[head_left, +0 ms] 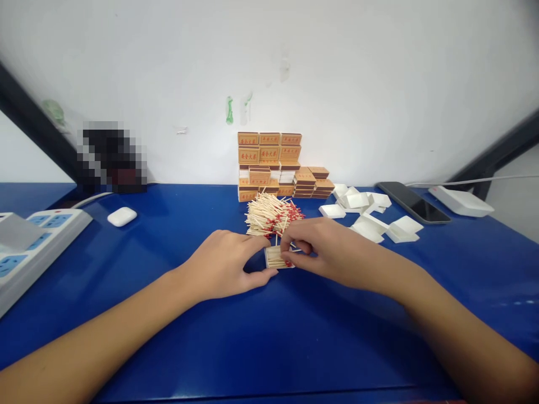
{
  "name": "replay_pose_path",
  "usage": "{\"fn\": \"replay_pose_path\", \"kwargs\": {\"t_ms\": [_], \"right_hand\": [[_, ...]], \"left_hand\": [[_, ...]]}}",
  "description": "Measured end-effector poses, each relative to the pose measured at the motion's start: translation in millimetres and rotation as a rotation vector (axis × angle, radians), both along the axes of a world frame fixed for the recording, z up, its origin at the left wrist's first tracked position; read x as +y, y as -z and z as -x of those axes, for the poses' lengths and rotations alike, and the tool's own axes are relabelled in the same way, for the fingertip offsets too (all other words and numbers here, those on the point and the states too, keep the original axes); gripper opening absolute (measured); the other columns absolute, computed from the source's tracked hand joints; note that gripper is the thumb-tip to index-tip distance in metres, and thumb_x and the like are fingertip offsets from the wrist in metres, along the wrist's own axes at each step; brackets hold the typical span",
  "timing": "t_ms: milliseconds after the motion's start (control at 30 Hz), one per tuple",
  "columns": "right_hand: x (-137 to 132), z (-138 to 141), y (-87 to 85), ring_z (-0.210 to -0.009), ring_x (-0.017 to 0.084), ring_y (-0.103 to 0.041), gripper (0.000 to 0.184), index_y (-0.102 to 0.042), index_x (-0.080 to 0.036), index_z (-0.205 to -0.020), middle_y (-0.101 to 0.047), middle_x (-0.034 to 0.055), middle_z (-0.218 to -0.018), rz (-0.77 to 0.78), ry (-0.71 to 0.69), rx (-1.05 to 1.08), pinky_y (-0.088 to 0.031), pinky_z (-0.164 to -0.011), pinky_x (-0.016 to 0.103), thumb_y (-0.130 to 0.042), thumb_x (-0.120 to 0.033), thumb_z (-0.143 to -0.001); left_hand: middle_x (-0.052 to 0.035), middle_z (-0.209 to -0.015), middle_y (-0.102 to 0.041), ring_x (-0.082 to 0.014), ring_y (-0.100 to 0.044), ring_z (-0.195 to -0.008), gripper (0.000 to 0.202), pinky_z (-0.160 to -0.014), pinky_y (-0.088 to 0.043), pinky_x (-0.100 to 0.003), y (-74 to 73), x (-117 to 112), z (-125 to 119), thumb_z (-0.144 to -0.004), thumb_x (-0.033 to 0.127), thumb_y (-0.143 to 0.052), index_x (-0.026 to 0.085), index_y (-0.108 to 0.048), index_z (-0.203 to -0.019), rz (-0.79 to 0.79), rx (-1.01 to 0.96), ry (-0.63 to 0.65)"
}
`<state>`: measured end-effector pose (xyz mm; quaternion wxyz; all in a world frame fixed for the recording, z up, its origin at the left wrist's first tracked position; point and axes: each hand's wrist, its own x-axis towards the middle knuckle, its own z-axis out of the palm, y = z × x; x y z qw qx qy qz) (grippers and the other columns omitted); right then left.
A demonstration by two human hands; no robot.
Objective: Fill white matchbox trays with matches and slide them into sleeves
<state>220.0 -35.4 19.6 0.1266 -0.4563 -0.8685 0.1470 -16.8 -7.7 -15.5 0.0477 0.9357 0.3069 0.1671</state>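
A small white matchbox tray point(269, 259) holding wooden matches point(275, 262) with red heads lies on the blue table. My left hand point(227, 264) grips the tray from its left, forefinger at the far side and thumb at the near side. Over the tray's right end, my right hand point(320, 249) is closed in a pinch, its fingertips on matches; just how many it holds is hidden. A loose heap of red-tipped matches point(267, 213) lies right behind the tray, and a few stray sticks lie between the heap and my hands.
Stacked orange matchboxes point(269, 154) stand against the wall behind the heap. Several white trays point(368, 224) lie scattered to the right, near a black phone point(415, 203) and a white box point(461, 201). On the left are a white case point(122, 216) and a power strip point(46, 247).
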Motion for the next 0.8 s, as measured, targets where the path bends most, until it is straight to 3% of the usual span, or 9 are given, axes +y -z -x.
{"fn": "replay_pose_path", "kwargs": {"t_ms": [233, 367, 667, 800], "right_hand": [[-2.3, 3.0, 2.9, -0.067, 0.011, -0.050, 0.005, -0.069, -0.021, -0.092, -0.064, -0.0029, -0.080, 0.071, -0.079, 0.101, -0.034, -0.063, 0.025, -0.065, -0.018, -0.093], [-1.5, 5.3, 3.5, -0.065, 0.010, -0.049, 0.012, -0.066, -0.020, -0.083, -0.062, -0.0040, -0.076, 0.125, -0.151, 0.137, -0.034, -0.062, 0.024, -0.062, -0.014, -0.093], [-3.7, 2.7, 6.2, -0.067, 0.011, -0.048, 0.012, -0.058, -0.020, -0.080, -0.060, -0.0043, -0.077, 0.235, -0.105, 0.076, -0.035, -0.062, 0.024, -0.068, -0.014, -0.084], [-3.2, 3.4, 3.4, -0.066, 0.011, -0.048, 0.010, -0.061, -0.020, -0.081, -0.059, -0.0040, -0.076, 0.225, -0.123, 0.057, -0.034, -0.061, 0.025, -0.064, -0.016, -0.090]], "left_hand": [[0.0028, -0.065, -0.065, -0.0143, -0.057, -0.054, 0.027, -0.053, -0.031, -0.026, -1.2, -0.7, -0.1, -0.092, 0.044, -0.068, 0.019, -0.071, -0.101, 0.020, 0.001, 0.012], [0.0019, -0.066, -0.066, -0.0160, -0.060, -0.056, 0.025, -0.053, -0.032, -0.027, 0.0, -1.1, -0.2, -0.091, 0.043, -0.068, 0.019, -0.071, -0.098, 0.006, 0.013, 0.031], [0.0016, -0.070, -0.070, -0.0173, -0.064, -0.059, 0.026, -0.055, -0.037, -0.028, 0.9, -2.4, -2.1, -0.089, 0.042, -0.068, 0.021, -0.074, -0.103, 0.030, 0.018, 0.047], [0.0015, -0.069, -0.070, -0.0162, -0.063, -0.058, 0.027, -0.055, -0.037, -0.027, 0.5, -1.7, -1.7, -0.090, 0.043, -0.069, 0.020, -0.074, -0.103, 0.036, 0.022, 0.045]]}}
